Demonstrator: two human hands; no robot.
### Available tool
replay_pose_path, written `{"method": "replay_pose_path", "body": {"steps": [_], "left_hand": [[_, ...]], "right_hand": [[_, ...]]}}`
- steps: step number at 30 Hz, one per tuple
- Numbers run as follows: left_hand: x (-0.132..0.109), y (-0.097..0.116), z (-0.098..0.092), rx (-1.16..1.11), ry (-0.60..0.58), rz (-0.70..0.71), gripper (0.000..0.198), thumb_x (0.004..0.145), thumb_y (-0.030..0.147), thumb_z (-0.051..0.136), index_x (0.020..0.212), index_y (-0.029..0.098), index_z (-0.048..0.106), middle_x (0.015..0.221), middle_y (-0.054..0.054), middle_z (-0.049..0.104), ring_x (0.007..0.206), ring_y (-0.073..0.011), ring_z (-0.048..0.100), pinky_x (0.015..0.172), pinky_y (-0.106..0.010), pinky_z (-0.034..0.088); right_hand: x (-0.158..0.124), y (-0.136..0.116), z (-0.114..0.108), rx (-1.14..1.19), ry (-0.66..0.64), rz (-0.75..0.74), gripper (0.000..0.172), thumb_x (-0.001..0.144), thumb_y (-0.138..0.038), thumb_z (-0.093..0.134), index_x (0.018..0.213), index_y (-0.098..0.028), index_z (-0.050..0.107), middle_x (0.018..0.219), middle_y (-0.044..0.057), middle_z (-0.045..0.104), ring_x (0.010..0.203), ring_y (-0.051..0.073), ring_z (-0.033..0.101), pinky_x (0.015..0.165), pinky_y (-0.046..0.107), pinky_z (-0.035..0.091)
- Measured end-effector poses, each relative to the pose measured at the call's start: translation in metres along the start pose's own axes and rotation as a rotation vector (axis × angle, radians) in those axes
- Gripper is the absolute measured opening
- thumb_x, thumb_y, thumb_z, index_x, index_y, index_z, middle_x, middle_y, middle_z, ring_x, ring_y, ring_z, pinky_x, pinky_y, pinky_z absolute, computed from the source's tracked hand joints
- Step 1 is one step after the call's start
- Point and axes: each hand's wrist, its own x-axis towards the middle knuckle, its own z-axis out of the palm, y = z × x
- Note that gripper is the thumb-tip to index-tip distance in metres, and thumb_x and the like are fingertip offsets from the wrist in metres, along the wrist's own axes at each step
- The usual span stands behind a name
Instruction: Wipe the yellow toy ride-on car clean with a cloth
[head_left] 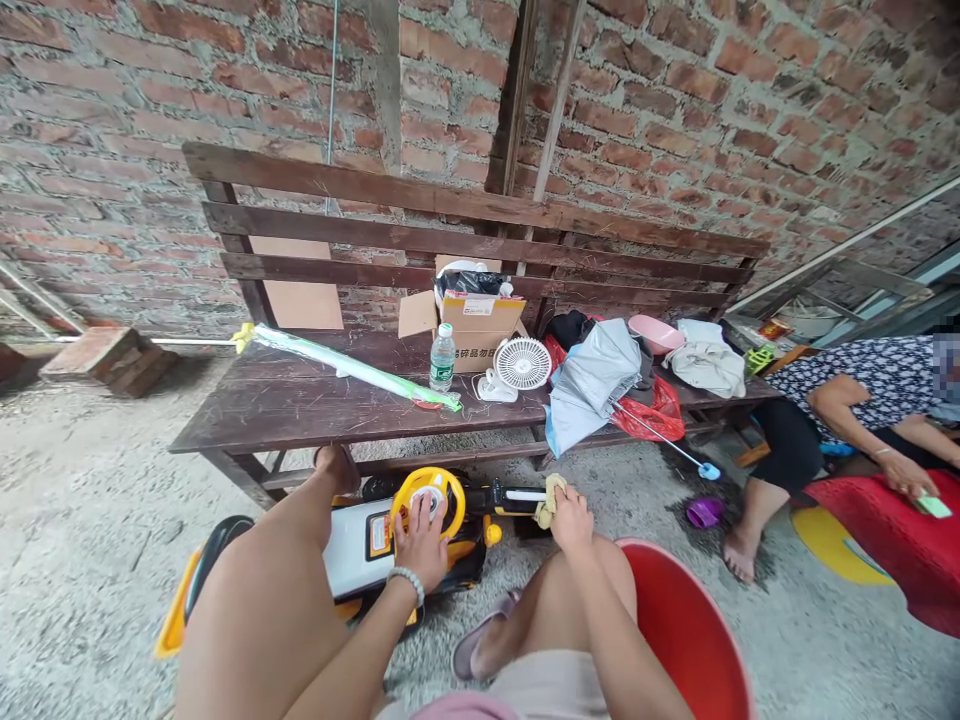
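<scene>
A yellow, white and black toy ride-on car [360, 545] lies on the concrete floor between my knees. My left hand [421, 540] rests on its yellow steering wheel [431, 495], fingers curled over the rim. My right hand [571, 518] is closed on a small yellowish cloth [550, 498] pressed against the car's front end. A bead bracelet sits on my left wrist.
A dark wooden bench [300, 400] against the brick wall carries a water bottle [442, 358], a white fan [519, 368], a cardboard box [472, 320], a folded grey umbrella [592, 385] and bags. A red basin [686, 630] stands at my right. Another person [847, 410] sits at the right.
</scene>
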Motion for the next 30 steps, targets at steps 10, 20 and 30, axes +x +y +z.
{"method": "replay_pose_path", "body": {"steps": [10,20,30], "left_hand": [[0.000,0.002,0.000,0.019,0.026,-0.004,0.074,0.097,0.021,0.047,0.170,0.023,0.039,0.182,-0.012,0.016,0.170,-0.0355,0.011,0.133,-0.067,0.007],[0.000,0.002,0.001,0.039,0.017,-0.002,0.071,0.099,0.021,0.045,0.170,0.022,0.038,0.182,-0.012,0.015,0.170,-0.0353,0.011,0.133,-0.067,0.005],[0.001,0.001,0.006,0.074,0.026,-0.015,0.072,0.098,0.022,0.045,0.170,0.022,0.038,0.182,-0.014,0.016,0.170,-0.0367,0.011,0.132,-0.069,0.005]], "right_hand": [[-0.043,-0.075,0.010,0.109,0.011,-0.339,0.075,0.085,-0.011,0.056,0.159,-0.026,0.056,0.167,0.010,0.049,0.136,0.033,0.054,0.109,0.044,0.047],[0.023,0.050,-0.015,0.104,0.022,0.091,0.059,0.093,-0.022,0.055,0.152,-0.020,0.062,0.153,0.019,0.059,0.128,0.033,0.061,0.097,0.040,0.047],[0.034,0.015,0.009,0.183,0.007,0.285,0.044,0.093,-0.023,0.055,0.132,-0.008,0.070,0.121,0.025,0.073,0.118,0.035,0.070,0.097,0.040,0.051]]}}
